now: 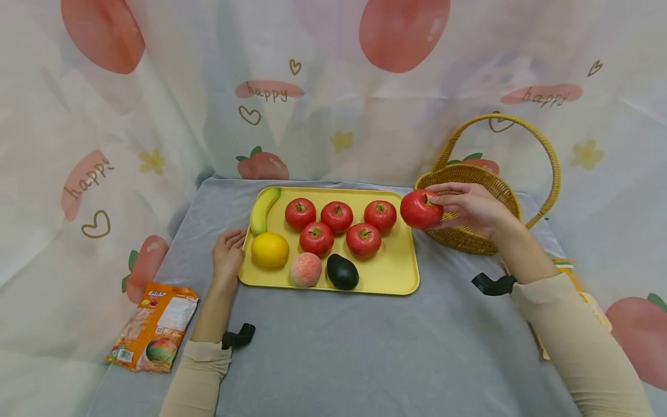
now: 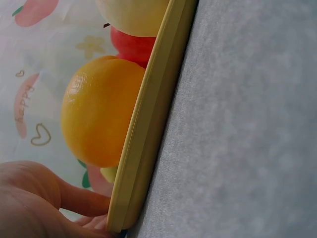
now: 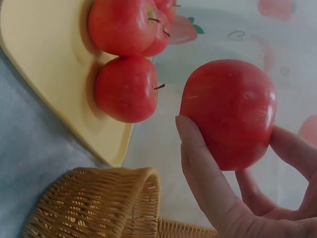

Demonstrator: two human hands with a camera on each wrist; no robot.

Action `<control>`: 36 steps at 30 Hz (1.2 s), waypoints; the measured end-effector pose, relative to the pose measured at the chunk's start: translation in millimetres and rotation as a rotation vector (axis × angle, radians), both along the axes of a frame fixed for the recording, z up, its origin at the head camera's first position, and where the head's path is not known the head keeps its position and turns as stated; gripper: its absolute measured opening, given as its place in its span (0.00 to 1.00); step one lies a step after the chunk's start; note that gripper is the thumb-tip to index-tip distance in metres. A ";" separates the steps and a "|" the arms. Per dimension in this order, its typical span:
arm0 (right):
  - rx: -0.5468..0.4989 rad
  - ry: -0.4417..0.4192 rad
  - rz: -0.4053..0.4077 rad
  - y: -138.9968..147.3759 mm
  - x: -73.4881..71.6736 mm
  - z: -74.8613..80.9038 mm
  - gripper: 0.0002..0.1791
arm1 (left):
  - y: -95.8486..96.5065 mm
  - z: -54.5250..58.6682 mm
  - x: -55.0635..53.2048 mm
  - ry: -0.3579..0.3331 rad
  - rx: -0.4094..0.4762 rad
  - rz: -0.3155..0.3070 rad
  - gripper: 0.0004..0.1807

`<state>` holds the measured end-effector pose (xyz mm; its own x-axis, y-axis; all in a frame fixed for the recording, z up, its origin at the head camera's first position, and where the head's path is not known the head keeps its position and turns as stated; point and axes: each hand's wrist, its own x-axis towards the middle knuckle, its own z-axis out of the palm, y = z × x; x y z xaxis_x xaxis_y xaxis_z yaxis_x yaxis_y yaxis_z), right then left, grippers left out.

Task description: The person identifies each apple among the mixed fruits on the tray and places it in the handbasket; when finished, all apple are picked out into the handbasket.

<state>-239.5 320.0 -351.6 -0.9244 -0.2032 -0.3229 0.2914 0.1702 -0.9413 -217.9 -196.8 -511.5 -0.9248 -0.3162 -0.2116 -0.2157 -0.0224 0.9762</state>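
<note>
My right hand (image 1: 471, 208) grips a red apple (image 1: 421, 209) between thumb and fingers, raised beside the right end of the yellow tray (image 1: 398, 272). In the right wrist view the same apple (image 3: 229, 114) shows its smooth side, fingertips on both sides of it. Several more red apples (image 1: 363, 240) lie on the tray, with a banana (image 1: 263, 211), a yellow lemon (image 1: 270, 249), a pink peach (image 1: 305, 270) and a dark avocado (image 1: 342, 272). At the tray's left edge rests my left hand (image 1: 227, 255); its fingers touch the rim (image 2: 124, 193), close to the lemon.
A wicker basket (image 1: 461, 240) with a tall arched handle stands right of the tray, behind my right hand. An orange snack packet (image 1: 156, 327) lies at the left, and another packet (image 1: 568, 269) is partly hidden under my right forearm. A printed curtain (image 1: 323, 133) hangs behind.
</note>
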 end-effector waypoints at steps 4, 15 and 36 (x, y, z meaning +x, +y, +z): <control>0.023 0.003 -0.012 4.8 -4.7 4.9 0.24 | -0.6 0.8 0.4 0.000 0.001 0.004 0.32; 0.051 -0.009 -0.038 18.1 -23.5 12.1 0.19 | -3.7 2.8 -1.3 0.000 -0.003 0.003 0.32; 0.013 -0.138 0.029 41.9 -67.0 16.1 0.11 | -0.4 -0.5 -2.8 -0.003 0.023 0.009 0.34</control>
<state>-306.5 361.9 -335.5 -0.8647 -0.2239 -0.4496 0.4130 0.1923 -0.8902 -220.7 -197.2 -512.0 -0.9212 -0.3198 -0.2217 -0.2185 -0.0465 0.9747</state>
